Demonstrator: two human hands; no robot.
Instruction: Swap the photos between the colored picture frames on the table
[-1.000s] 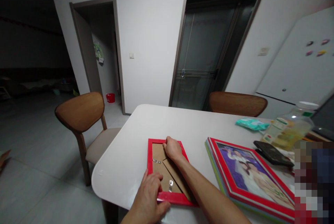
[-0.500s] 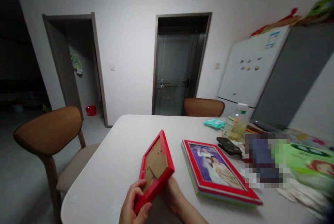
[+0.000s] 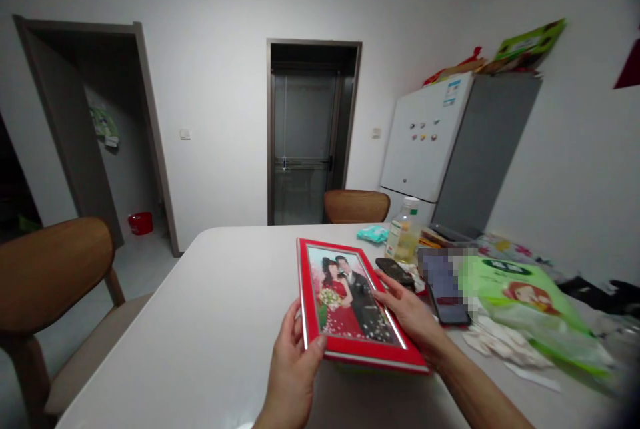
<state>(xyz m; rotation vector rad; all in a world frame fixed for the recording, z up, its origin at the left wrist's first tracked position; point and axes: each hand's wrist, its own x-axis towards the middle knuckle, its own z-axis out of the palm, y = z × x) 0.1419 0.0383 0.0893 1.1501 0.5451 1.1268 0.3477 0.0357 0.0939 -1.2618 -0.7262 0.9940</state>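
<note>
**Red-bordered rectangular picture frame [image 3: 310,302] steadied from both sides, front up**

Just below and right of the middle of the frame of view, the picture frame lies over a glossy white table [image 3: 220,302]. Behind its silver inner edging, a colour photo [image 3: 345,295] shows two people, one in a red gown with a pale bouquet, the other in a dark suit (both faces are pixelated).

The left hand [image 3: 295,355], at bottom centre, is clamped on the lower left corner: its thumb presses on the front border, while its fingers curl behind the left edge. The right hand [image 3: 407,312] comes in from the lower right, with fingertips slightly apart on the right border. Its thumb is hidden, so I cannot tell whether that hand pinches the edge or merely rests against it.

A thin pale-green strip [image 3: 347,367] shows under the near edge, so something seems to lie beneath. Whether the picture frame rests on it or hangs just above, I cannot tell.

The step in hand looks like positioning: supporting the picture frame and guiding its edges. From this hold, a careful move would call for even pressure from both sides, and for fingers kept clear of the underside if it is lowered. The right side wants most care, since a flat black object [image 3: 393,270] lies just beyond the right hand's fingertips.
</note>
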